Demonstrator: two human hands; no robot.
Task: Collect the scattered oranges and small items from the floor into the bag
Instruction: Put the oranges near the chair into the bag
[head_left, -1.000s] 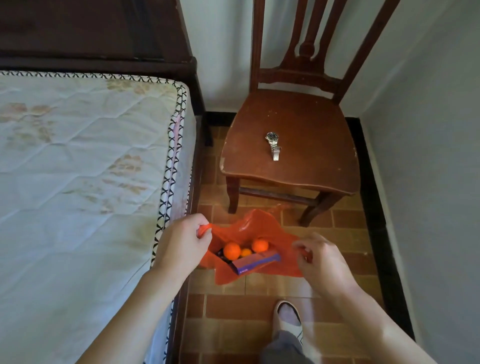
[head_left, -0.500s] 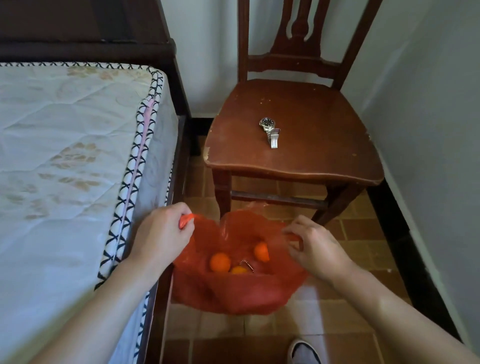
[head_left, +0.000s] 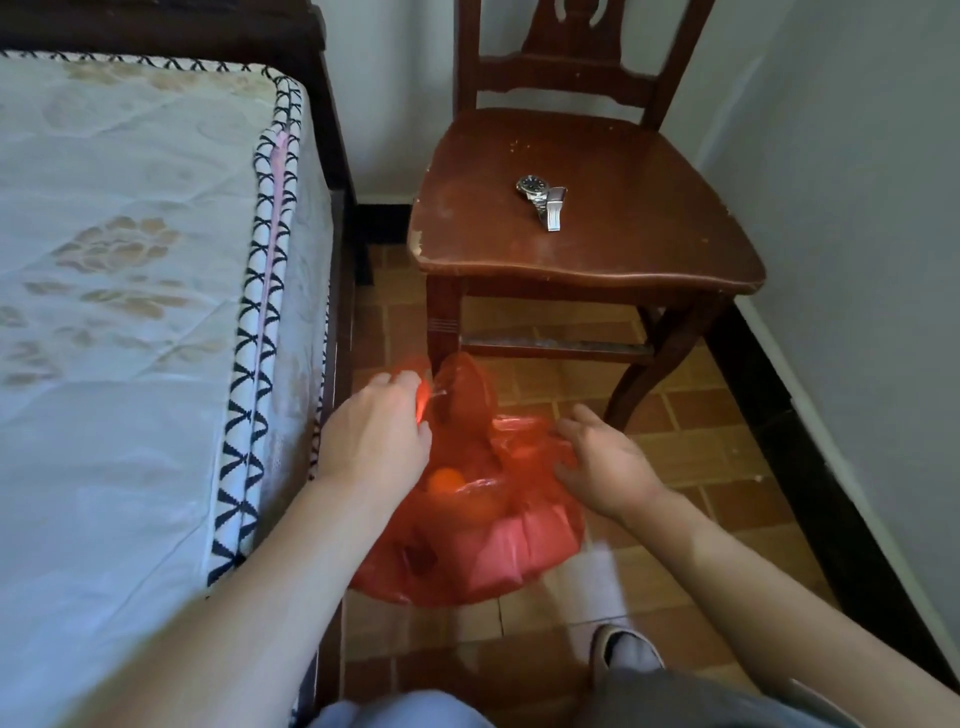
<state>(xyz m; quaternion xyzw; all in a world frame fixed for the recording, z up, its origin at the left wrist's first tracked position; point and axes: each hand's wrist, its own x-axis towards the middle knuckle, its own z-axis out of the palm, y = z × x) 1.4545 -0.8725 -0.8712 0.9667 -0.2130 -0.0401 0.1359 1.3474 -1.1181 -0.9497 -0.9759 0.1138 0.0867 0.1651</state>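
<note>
My left hand (head_left: 376, 431) pinches the red bag (head_left: 467, 540) handle; right hand (head_left: 605, 460) w/ fingers relaxed, touching bag's side. One orange (head_left: 445, 478) visible inside. Watch (head_left: 543, 200) on chair (head_left: 649, 228).

- light: soft, even daylight; the source is not in view; the wall (head_left: 857, 182) reads pale blue-grey.
- shadows: faint and diffuse; darkest under the chair (head_left: 587, 228) seat and along the gap beside the mattress (head_left: 130, 260).
- glare: a dull sheen on the chair seat; bright glints on the watch (head_left: 543, 200); the red bag (head_left: 467, 540) glows where light passes through the plastic.
- blur: motion smear on the left hand (head_left: 376, 431), the right hand (head_left: 602, 460) and the bag's upper folds; a pale streak below the bag.
- distortion: wide-angle bowing; the bed edge and black skirting (head_left: 810, 452) lean outward.
- focus: the forearms at the bottom edge are soft.
</note>
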